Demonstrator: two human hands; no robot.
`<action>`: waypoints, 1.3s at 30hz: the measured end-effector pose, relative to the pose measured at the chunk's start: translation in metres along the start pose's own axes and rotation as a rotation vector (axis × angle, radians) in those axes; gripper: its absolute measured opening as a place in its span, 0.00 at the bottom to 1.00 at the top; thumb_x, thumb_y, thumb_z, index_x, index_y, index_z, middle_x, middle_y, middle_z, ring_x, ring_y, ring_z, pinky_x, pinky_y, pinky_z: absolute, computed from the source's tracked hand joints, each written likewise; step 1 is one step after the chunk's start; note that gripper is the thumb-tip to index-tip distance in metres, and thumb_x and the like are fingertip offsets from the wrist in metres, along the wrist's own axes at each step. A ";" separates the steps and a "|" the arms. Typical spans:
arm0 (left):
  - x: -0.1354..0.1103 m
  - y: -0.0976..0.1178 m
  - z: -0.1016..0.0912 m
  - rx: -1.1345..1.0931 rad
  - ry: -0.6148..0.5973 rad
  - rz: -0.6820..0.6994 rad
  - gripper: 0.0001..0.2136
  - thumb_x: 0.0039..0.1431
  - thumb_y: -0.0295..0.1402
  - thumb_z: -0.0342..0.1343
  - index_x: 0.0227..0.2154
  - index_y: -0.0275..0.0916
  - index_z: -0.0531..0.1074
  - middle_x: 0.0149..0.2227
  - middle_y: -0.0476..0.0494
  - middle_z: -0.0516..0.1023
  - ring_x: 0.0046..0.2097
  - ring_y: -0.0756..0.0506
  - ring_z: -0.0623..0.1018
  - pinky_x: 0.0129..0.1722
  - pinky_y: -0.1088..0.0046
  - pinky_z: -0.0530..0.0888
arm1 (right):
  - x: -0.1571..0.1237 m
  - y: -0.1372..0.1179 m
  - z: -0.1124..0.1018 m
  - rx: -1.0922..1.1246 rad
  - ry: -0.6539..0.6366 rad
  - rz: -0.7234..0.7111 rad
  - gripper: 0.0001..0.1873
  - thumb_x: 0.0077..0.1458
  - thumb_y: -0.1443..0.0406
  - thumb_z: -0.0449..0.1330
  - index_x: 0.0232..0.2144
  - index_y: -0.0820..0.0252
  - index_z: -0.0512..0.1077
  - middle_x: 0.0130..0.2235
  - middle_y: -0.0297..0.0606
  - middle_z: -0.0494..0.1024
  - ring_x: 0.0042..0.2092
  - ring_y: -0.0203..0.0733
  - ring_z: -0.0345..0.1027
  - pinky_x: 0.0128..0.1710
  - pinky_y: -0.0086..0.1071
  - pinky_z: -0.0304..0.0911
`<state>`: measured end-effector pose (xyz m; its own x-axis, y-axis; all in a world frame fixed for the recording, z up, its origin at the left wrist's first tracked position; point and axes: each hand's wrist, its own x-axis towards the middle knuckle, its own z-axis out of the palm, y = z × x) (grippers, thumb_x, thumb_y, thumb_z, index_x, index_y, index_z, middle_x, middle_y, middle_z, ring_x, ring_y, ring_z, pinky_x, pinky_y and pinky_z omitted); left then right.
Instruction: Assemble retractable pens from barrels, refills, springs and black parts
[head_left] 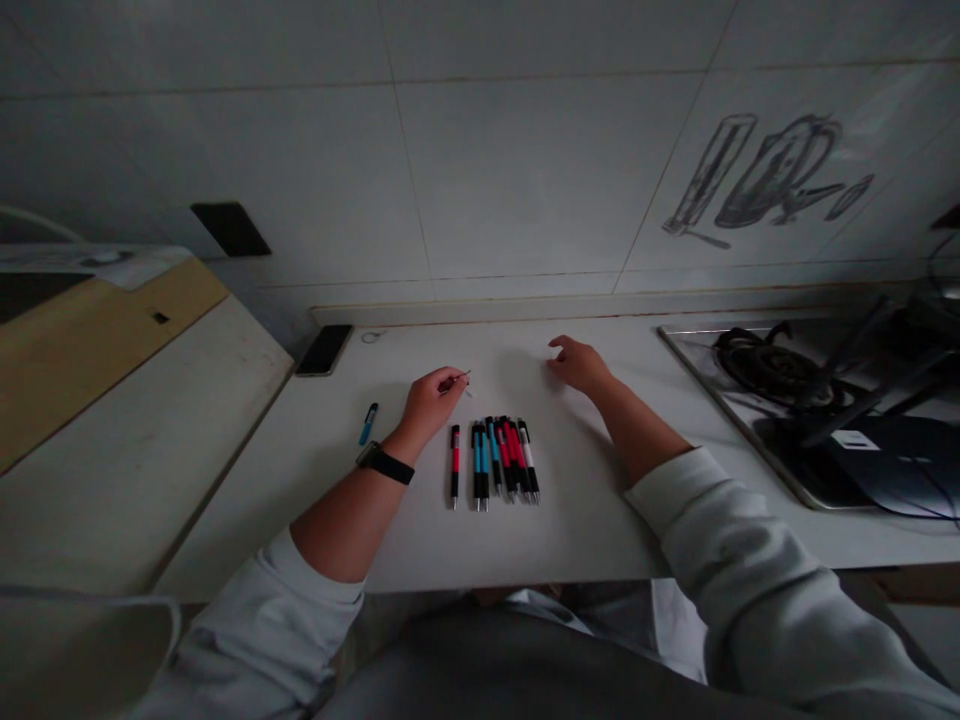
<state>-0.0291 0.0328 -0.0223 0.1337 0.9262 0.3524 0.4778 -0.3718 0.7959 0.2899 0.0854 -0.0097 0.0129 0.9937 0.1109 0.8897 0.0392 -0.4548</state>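
Observation:
My left hand (436, 396) is pinched above the pens, closed on a thin stick-like piece (460, 379) whose kind is too small to make out. My right hand (579, 366) hovers over the counter to the right, its index finger and thumb apart with nothing visible between them. Below my hands lies a row of pens with black grips: a red pen (455, 465) set apart at the left, blue pens (480, 465), several red pens (513, 460) and a white pen (529, 460). A short blue and black pen part (368, 424) lies left of my left wrist.
A phone (325, 350) and a small ring-like item (373, 337) lie at the back left of the white counter (585, 540). A gas stove (772, 365) with a dark object (892, 460) stands at right. A pale box-like cabinet (135, 400) bounds the left.

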 end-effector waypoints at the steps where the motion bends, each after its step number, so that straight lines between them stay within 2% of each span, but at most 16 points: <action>1: 0.000 -0.001 0.000 0.001 -0.003 0.005 0.11 0.65 0.42 0.57 0.37 0.40 0.79 0.37 0.45 0.83 0.39 0.46 0.79 0.42 0.70 0.73 | 0.000 -0.001 0.002 -0.062 -0.016 0.012 0.21 0.59 0.65 0.63 0.56 0.56 0.75 0.43 0.44 0.85 0.45 0.48 0.77 0.46 0.36 0.66; 6: -0.001 -0.002 0.003 0.028 -0.027 0.001 0.11 0.65 0.42 0.58 0.37 0.41 0.79 0.36 0.46 0.83 0.38 0.46 0.80 0.41 0.70 0.73 | -0.003 0.004 0.006 -0.215 -0.031 0.046 0.19 0.62 0.66 0.59 0.53 0.57 0.78 0.48 0.48 0.84 0.49 0.51 0.77 0.48 0.37 0.66; 11: -0.001 0.000 0.005 0.029 -0.047 0.002 0.11 0.65 0.41 0.57 0.37 0.40 0.79 0.35 0.45 0.83 0.37 0.46 0.80 0.41 0.69 0.74 | -0.005 0.008 0.003 -0.233 -0.052 0.018 0.19 0.61 0.66 0.59 0.54 0.58 0.78 0.48 0.49 0.84 0.49 0.52 0.77 0.48 0.38 0.66; 14: -0.001 0.002 0.005 0.021 -0.048 0.002 0.10 0.65 0.41 0.58 0.37 0.41 0.79 0.35 0.45 0.83 0.37 0.45 0.80 0.42 0.68 0.75 | -0.007 0.004 -0.003 -0.187 -0.008 0.008 0.19 0.61 0.66 0.59 0.53 0.57 0.78 0.46 0.47 0.84 0.47 0.51 0.76 0.47 0.39 0.66; 16: -0.001 0.003 0.006 0.003 -0.054 0.011 0.10 0.65 0.41 0.58 0.37 0.41 0.80 0.35 0.46 0.83 0.38 0.46 0.80 0.42 0.68 0.75 | -0.009 -0.006 -0.008 -0.092 0.063 -0.055 0.17 0.61 0.64 0.60 0.51 0.56 0.79 0.43 0.45 0.84 0.45 0.49 0.76 0.47 0.39 0.66; 18: -0.001 0.004 0.007 -0.033 -0.062 0.015 0.11 0.65 0.42 0.58 0.37 0.41 0.80 0.35 0.46 0.83 0.37 0.46 0.79 0.41 0.69 0.75 | -0.013 -0.023 -0.009 0.077 0.106 -0.180 0.15 0.61 0.61 0.62 0.49 0.55 0.80 0.40 0.43 0.83 0.41 0.46 0.74 0.46 0.38 0.65; 21: -0.002 0.004 0.008 -0.102 -0.064 0.024 0.13 0.66 0.43 0.58 0.39 0.40 0.80 0.35 0.45 0.82 0.37 0.46 0.79 0.39 0.70 0.75 | -0.021 -0.057 -0.003 0.436 0.024 -0.357 0.13 0.59 0.57 0.64 0.44 0.52 0.81 0.37 0.38 0.82 0.37 0.43 0.73 0.43 0.37 0.66; 23: -0.002 0.004 0.009 -0.140 -0.060 0.038 0.14 0.66 0.44 0.58 0.39 0.39 0.79 0.36 0.45 0.82 0.37 0.47 0.78 0.39 0.71 0.74 | -0.025 -0.079 0.006 0.617 -0.056 -0.417 0.12 0.56 0.55 0.66 0.40 0.52 0.81 0.35 0.37 0.81 0.36 0.42 0.72 0.42 0.36 0.66; 25: -0.003 0.004 0.009 -0.166 -0.056 0.043 0.14 0.67 0.45 0.57 0.39 0.39 0.79 0.35 0.45 0.81 0.37 0.46 0.78 0.39 0.71 0.74 | -0.028 -0.096 0.015 0.684 -0.100 -0.436 0.12 0.55 0.54 0.66 0.37 0.52 0.81 0.34 0.36 0.81 0.36 0.41 0.71 0.41 0.36 0.66; 28: -0.003 0.007 0.008 -0.183 -0.056 0.021 0.14 0.67 0.45 0.56 0.39 0.39 0.78 0.35 0.45 0.81 0.38 0.46 0.79 0.39 0.71 0.75 | -0.027 -0.108 0.024 0.738 -0.135 -0.442 0.11 0.55 0.54 0.66 0.33 0.53 0.79 0.33 0.35 0.80 0.34 0.40 0.70 0.40 0.35 0.65; 34: -0.004 0.008 0.011 -0.199 -0.072 -0.002 0.14 0.66 0.44 0.57 0.38 0.38 0.78 0.33 0.46 0.80 0.36 0.47 0.78 0.37 0.72 0.74 | -0.019 -0.106 0.032 0.774 -0.173 -0.458 0.13 0.56 0.53 0.64 0.34 0.55 0.78 0.33 0.35 0.80 0.35 0.40 0.70 0.39 0.35 0.64; 39: -0.002 0.001 0.014 -0.208 -0.076 -0.008 0.13 0.66 0.43 0.59 0.43 0.39 0.79 0.37 0.45 0.82 0.37 0.47 0.79 0.39 0.72 0.75 | 0.004 -0.079 0.014 0.590 -0.108 -0.468 0.13 0.59 0.54 0.61 0.37 0.58 0.78 0.34 0.37 0.80 0.35 0.40 0.70 0.38 0.33 0.63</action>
<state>-0.0172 0.0313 -0.0293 0.1997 0.9282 0.3139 0.2909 -0.3621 0.8856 0.2132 0.0880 0.0142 -0.3773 0.8633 0.3352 0.3997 0.4783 -0.7820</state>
